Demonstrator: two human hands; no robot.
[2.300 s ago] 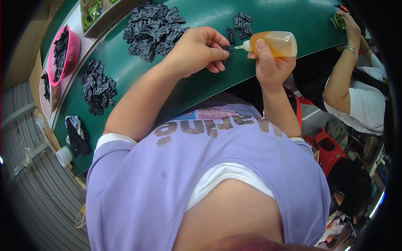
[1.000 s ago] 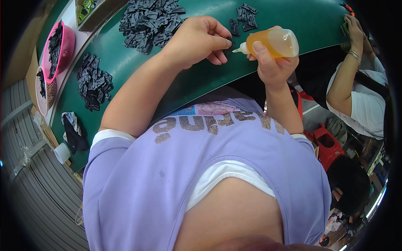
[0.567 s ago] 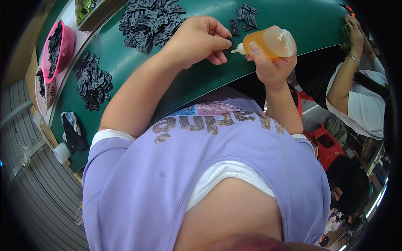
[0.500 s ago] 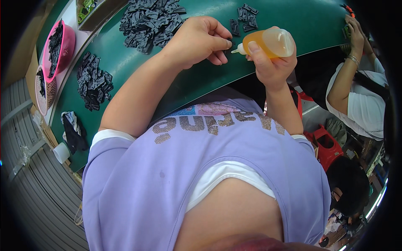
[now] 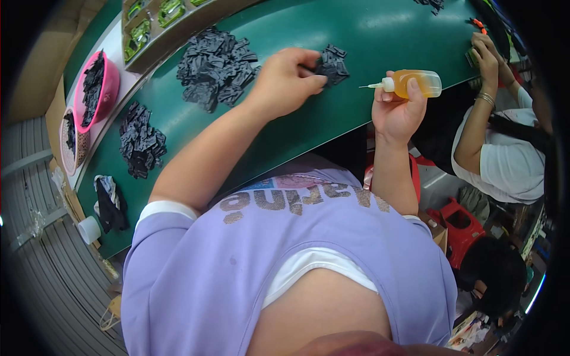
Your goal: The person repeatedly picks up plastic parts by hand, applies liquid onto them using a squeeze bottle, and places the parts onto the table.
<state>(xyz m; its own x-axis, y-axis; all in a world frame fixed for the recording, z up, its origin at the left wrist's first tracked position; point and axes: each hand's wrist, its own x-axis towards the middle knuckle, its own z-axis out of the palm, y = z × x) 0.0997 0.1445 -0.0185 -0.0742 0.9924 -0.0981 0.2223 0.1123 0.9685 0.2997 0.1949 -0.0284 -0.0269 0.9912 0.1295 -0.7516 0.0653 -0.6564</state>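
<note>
My right hand [image 5: 396, 115] is wrapped round a clear squeeze bottle [image 5: 424, 84] of amber liquid. The bottle lies level, its thin nozzle pointing left, apart from any part. At the left edge of a small cluster of black plastic parts [image 5: 336, 64], my left hand [image 5: 290, 82] has its thumb and fingers curled round a dark part, which is mostly hidden and blurred. A large heap of the same black parts [image 5: 214, 68] lies left of that hand on the green table [image 5: 261, 133]. Nearer my left forearm sits a smaller heap [image 5: 141, 142].
At the far left stand a pink basket [image 5: 110, 89] and a paler basket [image 5: 83, 148], both with black parts. A box [image 5: 160, 44] of green pieces is at the back left. A cloth [image 5: 110, 204] and white cup [image 5: 89, 230] lie lower left. A co-worker [image 5: 502, 139] works at right.
My left hand has come to the small cluster with its part. My right hand has drawn the bottle right, away from the left hand. The view has shifted, showing more of the green-piece box.
</note>
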